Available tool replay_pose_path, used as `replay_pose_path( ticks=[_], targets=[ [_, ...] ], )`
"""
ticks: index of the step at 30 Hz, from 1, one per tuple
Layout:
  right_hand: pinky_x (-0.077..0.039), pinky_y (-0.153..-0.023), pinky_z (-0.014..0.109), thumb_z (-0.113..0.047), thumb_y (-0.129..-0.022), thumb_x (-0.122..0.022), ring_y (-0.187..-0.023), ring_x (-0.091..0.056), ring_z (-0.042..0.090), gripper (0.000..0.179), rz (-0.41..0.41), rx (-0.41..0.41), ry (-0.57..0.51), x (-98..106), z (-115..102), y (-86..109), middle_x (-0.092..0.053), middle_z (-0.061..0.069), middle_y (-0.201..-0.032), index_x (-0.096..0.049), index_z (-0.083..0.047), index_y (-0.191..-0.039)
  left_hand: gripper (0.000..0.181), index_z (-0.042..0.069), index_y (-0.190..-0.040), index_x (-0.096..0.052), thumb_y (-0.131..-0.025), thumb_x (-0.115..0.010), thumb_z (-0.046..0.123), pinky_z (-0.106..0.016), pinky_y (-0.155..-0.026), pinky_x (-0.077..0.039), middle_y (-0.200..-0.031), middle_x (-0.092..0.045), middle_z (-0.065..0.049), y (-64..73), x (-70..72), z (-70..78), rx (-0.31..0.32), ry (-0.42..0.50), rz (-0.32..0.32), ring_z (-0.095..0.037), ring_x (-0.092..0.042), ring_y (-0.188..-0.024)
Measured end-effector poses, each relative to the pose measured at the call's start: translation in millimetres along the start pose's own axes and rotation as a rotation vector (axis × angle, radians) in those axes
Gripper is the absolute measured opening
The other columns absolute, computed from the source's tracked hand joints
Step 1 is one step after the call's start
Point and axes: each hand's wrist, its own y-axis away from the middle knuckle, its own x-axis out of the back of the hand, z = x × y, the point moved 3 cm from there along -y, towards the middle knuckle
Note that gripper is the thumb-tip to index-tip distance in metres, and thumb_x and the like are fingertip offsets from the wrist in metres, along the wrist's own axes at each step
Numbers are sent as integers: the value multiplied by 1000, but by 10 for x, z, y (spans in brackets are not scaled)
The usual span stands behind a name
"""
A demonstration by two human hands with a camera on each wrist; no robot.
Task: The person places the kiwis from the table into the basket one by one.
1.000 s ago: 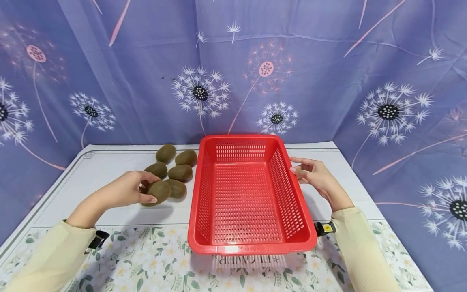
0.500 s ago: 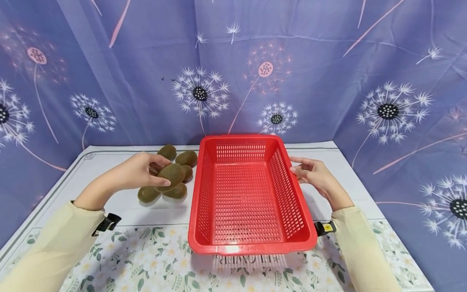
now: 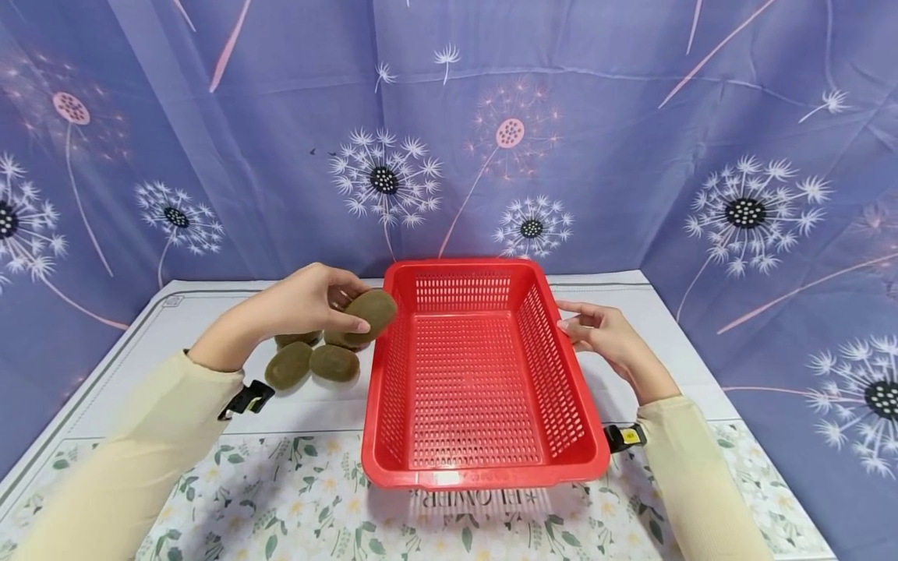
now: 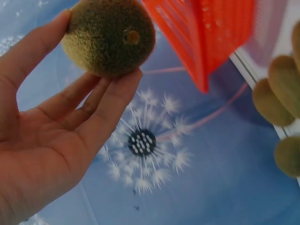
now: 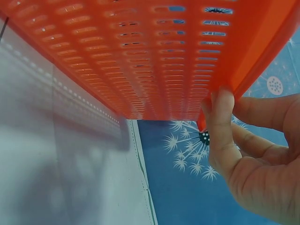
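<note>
In the head view my left hand pinches a brown kiwi between thumb and fingers, just over the left rim of a red perforated plastic basket. The left wrist view shows the same kiwi end-on, thumb on one side and fingertips on the other. The basket holds nothing inside. My right hand grips the basket's right rim; in the right wrist view its thumb bends up against the wall below the rim. More kiwis lie left of the basket, some partly hidden behind my left hand.
The basket stands on a table with a white and floral cloth. A purple dandelion-print curtain hangs close behind the table and along its sides. Another kiwi lies nearest the left forearm.
My left hand has lifted the kiwi from the group and carried it rightward and away from me to the basket's left rim. The right hand and basket have stayed in place.
</note>
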Motion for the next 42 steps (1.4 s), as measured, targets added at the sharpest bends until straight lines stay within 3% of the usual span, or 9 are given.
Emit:
replay_pose_path(
  ticks=[14, 21, 27, 34, 36, 38, 42],
  targets=[
    [-56, -74, 29, -6, -96, -57, -75, -66, 11, 51, -2, 11, -8, 8, 28, -19, -63, 5, -94, -39, 6, -142, 38, -2, -111, -67, -78, -80, 11, -30, -78, -53, -94, -71, -7, -431, -199, 498, -20, 154, -121, -17, -67, -86],
    [-56, -74, 28, -7, -96, -57, -75, -67, 11, 52, -1, 9, -4, 3, 26, -24, -64, 5, -94, -39, 6, -142, 35, -1, -109, -69, -77, -80, 10, -27, -74, -53, -91, -71, -6, -618, -403, 742, -48, 133, -191, -16, -66, -83],
    [-56, -74, 29, -7, -96, -57, -76, -66, 10, 51, -11, 12, 1, 3, 9, -5, -63, 5, -94, -39, 5, -143, 29, -3, -102, -70, -77, -80, 8, -24, -71, -54, -87, -71, -7, -765, -657, 906, -63, 128, -247, -14, -66, -80],
    [-56, -74, 29, -6, -96, -56, -76, -66, 10, 52, -14, 2, -2, 5, 6, -5, -63, 4, -94, -38, 6, -143, 21, -1, -91, -73, -78, -80, 14, -19, -59, -50, -76, -69, -5, -923, -975, 1078, -109, -21, -322, -7, -57, -63],
    [-56, -73, 29, -6, -96, -57, -75, -67, 10, 52, -11, -2, -2, 6, 7, -8, -64, 4, -94, -38, 6, -143, 19, 0, -85, -73, -78, -81, 16, -18, -56, -46, -70, -66, -2, -964, -1068, 1108, -127, -70, -338, -7, -52, -59],
    [-56, -73, 28, -7, -96, -57, -75, -67, 11, 52, -8, -4, 8, 9, 7, -11, -64, 5, -95, -39, 6, -143, 20, 3, -70, -69, -78, -81, 17, -17, -51, -40, -58, -57, 3, -989, -1160, 1135, -146, -103, -352, -5, -44, -52],
    [-56, -73, 28, -9, -96, -58, -76, -67, 11, 52, -8, -1, 21, 13, 4, -11, -64, 6, -95, -39, 5, -143, 52, 13, -46, -41, -79, -80, 18, -18, -46, -27, -44, -27, 7, -1012, -1344, 1177, -159, -128, -402, -6, -22, -44]
  ],
)
